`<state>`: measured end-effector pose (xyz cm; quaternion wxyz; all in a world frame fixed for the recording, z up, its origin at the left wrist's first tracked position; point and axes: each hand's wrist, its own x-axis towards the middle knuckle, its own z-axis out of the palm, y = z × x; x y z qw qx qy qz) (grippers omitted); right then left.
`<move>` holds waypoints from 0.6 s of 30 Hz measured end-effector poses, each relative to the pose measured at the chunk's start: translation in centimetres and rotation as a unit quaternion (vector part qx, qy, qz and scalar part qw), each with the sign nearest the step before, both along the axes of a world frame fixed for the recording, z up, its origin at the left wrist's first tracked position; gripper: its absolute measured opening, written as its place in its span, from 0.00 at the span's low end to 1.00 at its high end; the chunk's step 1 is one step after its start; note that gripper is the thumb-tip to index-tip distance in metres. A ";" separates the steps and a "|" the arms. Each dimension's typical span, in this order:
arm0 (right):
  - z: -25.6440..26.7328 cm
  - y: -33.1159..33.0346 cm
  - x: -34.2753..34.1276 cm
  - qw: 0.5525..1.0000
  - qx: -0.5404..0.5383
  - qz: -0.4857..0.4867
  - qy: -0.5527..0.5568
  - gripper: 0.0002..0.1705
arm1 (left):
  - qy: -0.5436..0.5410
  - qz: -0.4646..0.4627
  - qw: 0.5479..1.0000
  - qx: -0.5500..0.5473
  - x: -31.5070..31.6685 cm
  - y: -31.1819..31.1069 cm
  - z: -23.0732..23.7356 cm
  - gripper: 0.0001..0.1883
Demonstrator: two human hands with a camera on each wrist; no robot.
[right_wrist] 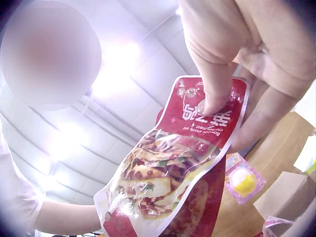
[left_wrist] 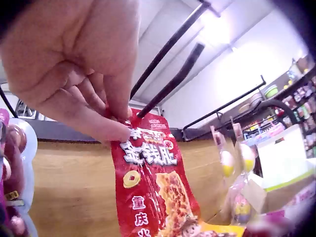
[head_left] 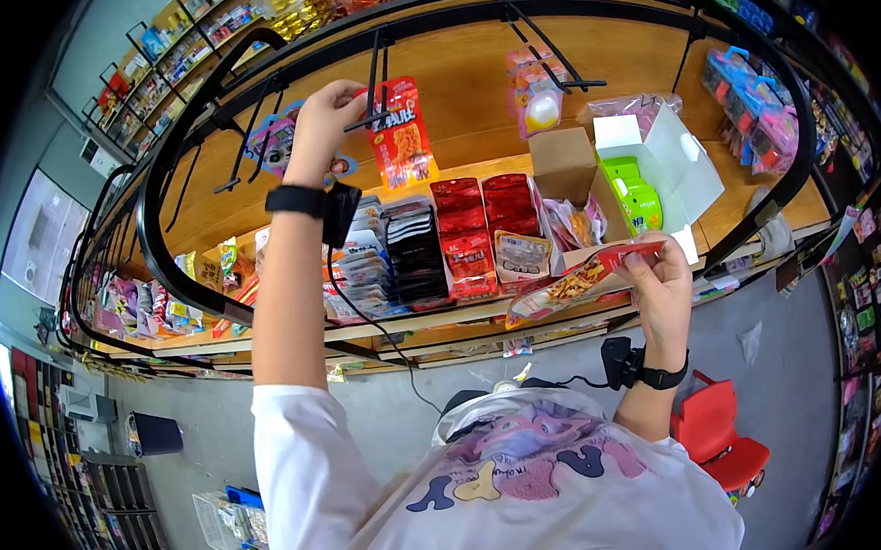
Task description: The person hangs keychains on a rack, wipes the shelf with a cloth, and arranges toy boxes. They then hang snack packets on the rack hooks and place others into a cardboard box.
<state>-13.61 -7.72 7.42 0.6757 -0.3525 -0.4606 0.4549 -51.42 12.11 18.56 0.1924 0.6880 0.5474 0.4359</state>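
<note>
My left hand [head_left: 324, 133] is raised to a black double-prong hook [head_left: 378, 76] on the rack. Between thumb and fingers it pinches the top edge of a red snack packet [left_wrist: 148, 173] with white lettering and a food picture. In the left wrist view one prong's tip meets the packet's top beside the fingertips. Lower down, my right hand [head_left: 665, 290] grips a red and white snack packet [right_wrist: 163, 163] by one end, thumb on its printed face. Another red packet [right_wrist: 200, 207] shows behind it in the right wrist view.
Below the hook, rows of red packets [head_left: 469, 259] and black packets [head_left: 415, 256] stand on the wooden shelf. An open cardboard box [head_left: 563, 161] and a white box [head_left: 686, 156] with green packs are to the right. A black rail curves round the front; a red chair [head_left: 713, 430] stands behind.
</note>
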 end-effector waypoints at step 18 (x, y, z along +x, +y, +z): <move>1.9 -0.3 -0.9 0.999 0.026 -0.001 -0.043 0.09 | 0.023 0.039 0.999 0.017 0.1 4.3 1.1 0.19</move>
